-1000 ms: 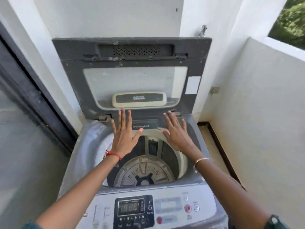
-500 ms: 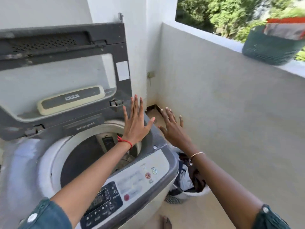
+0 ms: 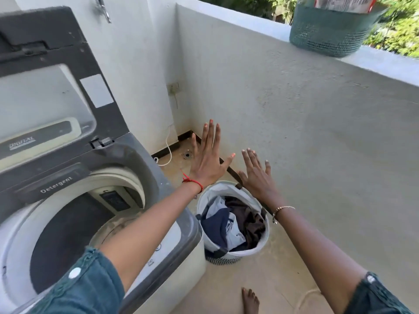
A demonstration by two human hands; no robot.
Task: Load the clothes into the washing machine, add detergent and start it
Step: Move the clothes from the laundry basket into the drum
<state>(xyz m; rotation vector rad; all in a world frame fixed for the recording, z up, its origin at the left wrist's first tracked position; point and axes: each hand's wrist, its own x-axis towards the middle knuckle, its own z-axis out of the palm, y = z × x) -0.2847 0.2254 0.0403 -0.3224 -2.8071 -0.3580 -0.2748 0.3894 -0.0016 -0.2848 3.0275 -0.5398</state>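
Observation:
The top-loading washing machine (image 3: 158, 177) stands at the left with its lid (image 3: 45, 91) raised and its drum (image 3: 68, 241) showing no clothes. A white laundry basket (image 3: 206, 200) sits on the floor to the machine's right, holding dark and light clothes (image 3: 233, 223). My left hand (image 3: 207, 157) is stretched out with straight, spread fingers, above and beyond the basket. Just to its right, my right hand (image 3: 256, 175) hovers over the basket's far rim, fingers also straight. Neither hand holds anything.
A teal basket (image 3: 328, 30) with a packet in it stands on the balcony ledge at the upper right. The balcony wall (image 3: 317, 132) runs along the right. A white cord (image 3: 169, 150) and a floor drain (image 3: 187, 155) lie in the corner. My bare foot (image 3: 250, 300) is below the basket.
The view has swung right, from the drum to the floor beside the machine. Both hands moved off the machine's opening and now reach out over the laundry basket.

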